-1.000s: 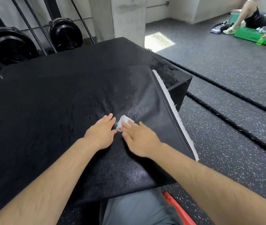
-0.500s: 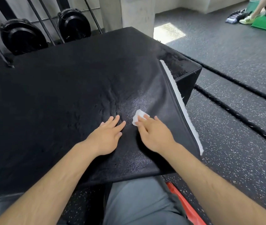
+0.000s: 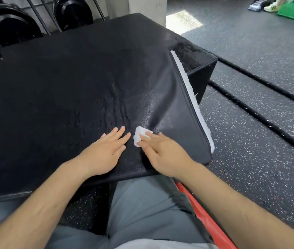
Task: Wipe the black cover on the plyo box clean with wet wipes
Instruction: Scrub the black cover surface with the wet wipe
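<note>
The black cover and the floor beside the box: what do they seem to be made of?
The black cover is probably faux leather or vinyl: fine grain, soft sheen, wrinkles. The floor looks like rubber gym tile: matt, dark, pale speckles.

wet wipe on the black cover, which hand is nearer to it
Right. The right hand presses its fingers on the wet wipe; the left hand lies flat just left of it, apart.

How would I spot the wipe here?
Start at the big black cover. Near its front edge, the wipe lies under the right hand's fingers. It is a small white wad, unlike the long white strip along the cover's side.
</note>
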Demonstrator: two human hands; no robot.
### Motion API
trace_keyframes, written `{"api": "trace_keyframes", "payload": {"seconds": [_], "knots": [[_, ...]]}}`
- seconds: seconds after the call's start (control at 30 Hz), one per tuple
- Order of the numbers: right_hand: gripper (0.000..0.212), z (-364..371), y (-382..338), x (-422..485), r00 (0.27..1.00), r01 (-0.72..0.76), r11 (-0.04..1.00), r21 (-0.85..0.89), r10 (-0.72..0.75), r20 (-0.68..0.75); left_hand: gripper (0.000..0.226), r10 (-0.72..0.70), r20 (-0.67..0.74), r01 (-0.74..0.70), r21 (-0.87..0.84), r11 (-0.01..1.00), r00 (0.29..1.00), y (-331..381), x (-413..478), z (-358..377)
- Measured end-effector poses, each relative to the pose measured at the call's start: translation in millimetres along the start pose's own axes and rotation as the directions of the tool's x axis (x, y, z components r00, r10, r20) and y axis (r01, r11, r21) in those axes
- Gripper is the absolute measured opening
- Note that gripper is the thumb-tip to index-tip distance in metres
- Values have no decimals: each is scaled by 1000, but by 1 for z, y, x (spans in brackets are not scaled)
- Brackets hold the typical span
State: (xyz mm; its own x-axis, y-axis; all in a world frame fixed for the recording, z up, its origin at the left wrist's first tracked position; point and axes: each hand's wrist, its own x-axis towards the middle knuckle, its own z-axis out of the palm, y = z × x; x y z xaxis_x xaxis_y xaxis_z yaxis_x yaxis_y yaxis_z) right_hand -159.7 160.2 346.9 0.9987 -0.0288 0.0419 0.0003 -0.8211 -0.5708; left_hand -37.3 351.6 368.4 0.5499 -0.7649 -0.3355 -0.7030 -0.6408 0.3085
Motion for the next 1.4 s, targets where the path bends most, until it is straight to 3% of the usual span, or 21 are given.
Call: {"api": "trace_keyframes", "payload": {"seconds": [0.13, 0.33, 0.47, 0.57, 0.63, 0.67, 0.73, 0.87, 1.07, 1.23, 1.4], "knots": [[35, -17, 23, -10, 979, -166, 983, 81, 174, -106, 52, 3, -4, -3, -6, 1000, 1000, 5, -7, 4], [27, 3, -5, -41, 994, 73, 993, 97, -65, -88, 52, -9, -16, 8, -43, 999, 1000, 10, -12, 7], [28, -10, 22, -53, 962, -71, 990, 119, 100, -255, 52, -17, -27, 16, -34, 999, 999, 12, -16, 7], [19, 1, 0, -40, 945, -85, 991, 103, 113, -307, 51, -11, -21, 11, -28, 1000, 1000, 15, -16, 6], [10, 13, -19, -36, 944, -5, 981, 192, 68, -324, 50, 31, -23, -32, -47, 998, 999, 16, -19, 8], [15, 17, -24, -37, 942, 29, 979, 200, 40, -334, 50, 53, -30, -55, -59, 997, 998, 16, -23, 10], [22, 20, -20, -42, 948, 75, 986, 149, -24, -316, 49, 77, -46, -81, -85, 993, 996, 13, -34, 15], [16, 18, -12, -51, 964, 127, 989, 80, -104, -243, 50, 69, -50, -74, -103, 992, 996, 10, -45, 21], [21, 43, -56, -28, 929, 335, 942, 30, -324, -180, 57, 32, -6, -32, -167, 985, 999, 14, -37, 10], [27, 13, -1, -66, 945, 182, 983, -17, -180, -275, 49, 38, -91, -55, -198, 979, 995, 8, -51, 20], [12, -1, 37, -90, 875, -38, 999, 20, 43, -482, 56, -1, -188, -13, -72, 997, 982, 27, -47, 34]]}}
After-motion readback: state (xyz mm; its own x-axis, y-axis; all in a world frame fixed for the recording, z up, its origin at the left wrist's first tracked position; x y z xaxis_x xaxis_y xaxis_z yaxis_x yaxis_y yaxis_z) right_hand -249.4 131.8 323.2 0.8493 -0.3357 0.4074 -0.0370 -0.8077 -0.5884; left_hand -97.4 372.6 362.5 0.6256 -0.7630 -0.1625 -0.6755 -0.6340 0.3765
